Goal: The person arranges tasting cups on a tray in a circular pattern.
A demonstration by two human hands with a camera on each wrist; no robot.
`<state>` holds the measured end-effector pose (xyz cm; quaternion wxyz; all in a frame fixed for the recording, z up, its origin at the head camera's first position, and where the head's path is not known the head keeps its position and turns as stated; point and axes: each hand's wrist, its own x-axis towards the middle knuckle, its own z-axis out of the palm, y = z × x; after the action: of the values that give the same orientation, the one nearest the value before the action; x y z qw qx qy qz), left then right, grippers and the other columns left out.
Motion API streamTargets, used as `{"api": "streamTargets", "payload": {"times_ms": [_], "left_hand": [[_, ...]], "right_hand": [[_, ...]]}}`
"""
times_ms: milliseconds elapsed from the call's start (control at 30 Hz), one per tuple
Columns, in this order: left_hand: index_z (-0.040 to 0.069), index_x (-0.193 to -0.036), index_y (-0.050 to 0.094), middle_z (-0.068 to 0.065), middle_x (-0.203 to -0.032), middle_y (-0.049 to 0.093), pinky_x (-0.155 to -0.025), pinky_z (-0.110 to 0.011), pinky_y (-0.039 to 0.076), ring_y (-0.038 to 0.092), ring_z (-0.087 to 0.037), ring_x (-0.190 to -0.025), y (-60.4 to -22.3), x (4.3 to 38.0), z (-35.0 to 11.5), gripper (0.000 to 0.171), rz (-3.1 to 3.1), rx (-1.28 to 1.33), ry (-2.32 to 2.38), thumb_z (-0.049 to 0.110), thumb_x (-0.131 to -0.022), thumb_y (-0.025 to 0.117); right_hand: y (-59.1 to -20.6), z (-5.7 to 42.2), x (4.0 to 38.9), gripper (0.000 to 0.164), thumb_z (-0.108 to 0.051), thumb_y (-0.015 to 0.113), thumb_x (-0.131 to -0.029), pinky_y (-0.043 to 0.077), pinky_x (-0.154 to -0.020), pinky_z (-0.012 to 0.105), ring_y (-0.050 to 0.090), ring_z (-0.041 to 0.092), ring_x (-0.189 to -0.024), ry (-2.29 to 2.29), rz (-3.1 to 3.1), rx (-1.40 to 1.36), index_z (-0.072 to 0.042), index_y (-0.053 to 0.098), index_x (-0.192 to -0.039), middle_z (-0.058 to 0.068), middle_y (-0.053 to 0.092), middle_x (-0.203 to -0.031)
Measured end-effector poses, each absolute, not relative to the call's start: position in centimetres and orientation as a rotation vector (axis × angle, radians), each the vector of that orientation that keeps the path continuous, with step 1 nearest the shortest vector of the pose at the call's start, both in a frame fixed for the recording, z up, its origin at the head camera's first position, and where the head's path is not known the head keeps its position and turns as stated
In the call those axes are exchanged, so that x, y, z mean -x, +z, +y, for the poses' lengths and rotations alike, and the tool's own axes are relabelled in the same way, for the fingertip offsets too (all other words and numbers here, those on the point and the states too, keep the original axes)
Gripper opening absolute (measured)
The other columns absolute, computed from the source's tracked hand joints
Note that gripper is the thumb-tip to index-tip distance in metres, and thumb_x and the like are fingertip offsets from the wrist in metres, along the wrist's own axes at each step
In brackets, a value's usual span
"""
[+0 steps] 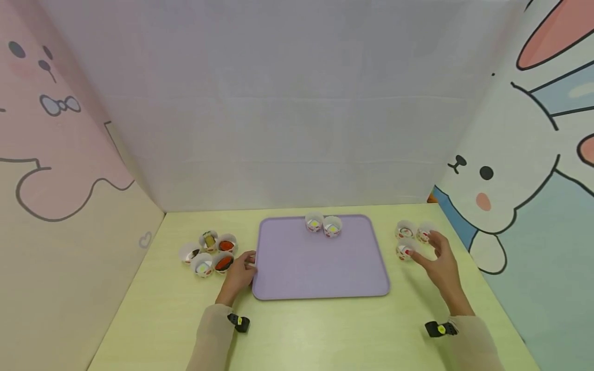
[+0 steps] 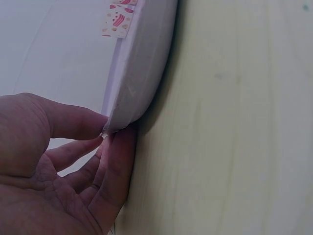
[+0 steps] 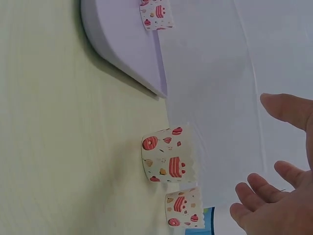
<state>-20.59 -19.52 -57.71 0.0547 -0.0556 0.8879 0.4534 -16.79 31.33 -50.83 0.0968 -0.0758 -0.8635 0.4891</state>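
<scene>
A flat lilac tray [image 1: 320, 268] lies mid-table, and my left hand [image 1: 238, 278] is at its left edge. The left wrist view shows the thumb on the rim and the fingers against the underside, pinching the tray corner [image 2: 139, 83]. Two paper baking cups with white and yellow contents, one of them here [image 1: 332, 226], stand at the tray's back edge. Over three more cups at the right, my right hand [image 1: 441, 265] hovers with thumb and fingers spread. Nearest to it is the front cup [image 1: 403, 250]; the right wrist view shows a printed cup [image 3: 166, 154] apart from the hand.
Left of the tray, several paper cups cluster together, including one with red contents [image 1: 226, 244] and one with a yellowish piece [image 1: 209, 240]. A pale wooden table [image 1: 315, 335] carries everything. A white sheet [image 1: 297, 113] closes the back; printed cartoon panels [image 1: 547, 216] stand at both sides.
</scene>
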Motion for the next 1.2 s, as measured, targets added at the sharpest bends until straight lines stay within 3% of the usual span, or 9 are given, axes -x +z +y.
{"api": "streamTargets", "payload": {"times_ms": [233, 567, 933, 1000, 1067, 1200], "left_hand": [[0.005, -0.136, 0.055, -0.015, -0.118, 0.064, -0.069, -0.031, 0.053, 0.065, -0.023, -0.094, -57.8, 20.6, -19.5, 0.051, 2.691, 0.178, 1.373, 0.001, -0.086, 0.058], [0.006, -0.136, 0.055, -0.015, -0.117, 0.064, -0.068, -0.029, 0.052, 0.064, -0.022, -0.093, -57.6, 20.6, -19.5, 0.050, 2.700, 0.168, 1.368, 0.001, -0.086, 0.058], [0.007, -0.136, 0.055, -0.013, -0.118, 0.064, -0.070, -0.031, 0.053, 0.064, -0.022, -0.094, -57.5, 20.6, -19.4, 0.050, 2.698, 0.187, 1.368, 0.003, -0.086, 0.058], [0.005, -0.135, 0.055, -0.014, -0.117, 0.064, -0.070, -0.031, 0.053, 0.064, -0.022, -0.094, -57.5, 20.6, -19.4, 0.050, 2.700, 0.181, 1.367, 0.002, -0.086, 0.058], [0.005, -0.135, 0.056, -0.015, -0.117, 0.064, -0.071, -0.032, 0.053, 0.064, -0.023, -0.094, -57.5, 20.6, -19.5, 0.050, 2.699, 0.181, 1.362, 0.002, -0.086, 0.058], [0.005, -0.135, 0.056, -0.015, -0.117, 0.064, -0.071, -0.031, 0.054, 0.064, -0.023, -0.094, -57.7, 20.7, -19.5, 0.049, 2.701, 0.184, 1.352, 0.002, -0.086, 0.058]], "right_hand": [[-51.8, 31.8, 16.8, 0.092, -0.026, 0.073, -0.088, 0.017, -0.119, 0.057, 0.020, 0.044, -0.147, 1.446, -2.618, 0.303, -0.005, 0.015, -0.156, 0.024, 0.023, -0.160], [-53.1, 32.1, 17.8, 0.098, -0.020, 0.074, -0.087, 0.017, -0.118, 0.059, 0.018, 0.046, -0.147, 1.600, -2.626, 0.286, -0.002, 0.008, -0.156, 0.027, 0.020, -0.159], [-54.3, 31.4, 18.9, 0.103, -0.023, 0.075, -0.086, 0.026, -0.116, 0.058, 0.020, 0.045, -0.147, 1.748, -2.608, 0.379, -0.007, 0.003, -0.157, 0.026, 0.016, -0.160], [-54.6, 31.3, 19.1, 0.104, -0.024, 0.075, -0.086, 0.029, -0.115, 0.054, 0.021, 0.043, -0.147, 1.759, -2.615, 0.398, -0.007, 0.001, -0.158, 0.025, 0.016, -0.160], [-54.9, 31.3, 19.3, 0.104, -0.025, 0.075, -0.086, 0.038, -0.110, 0.039, 0.025, 0.042, -0.146, 1.753, -2.622, 0.413, -0.007, 0.002, -0.158, 0.026, 0.018, -0.160], [-55.7, 31.3, 19.7, 0.098, -0.024, 0.075, -0.087, 0.039, -0.086, 0.009, 0.041, 0.032, -0.132, 1.733, -2.618, 0.394, -0.005, 0.009, -0.157, 0.025, 0.030, -0.153]]}}
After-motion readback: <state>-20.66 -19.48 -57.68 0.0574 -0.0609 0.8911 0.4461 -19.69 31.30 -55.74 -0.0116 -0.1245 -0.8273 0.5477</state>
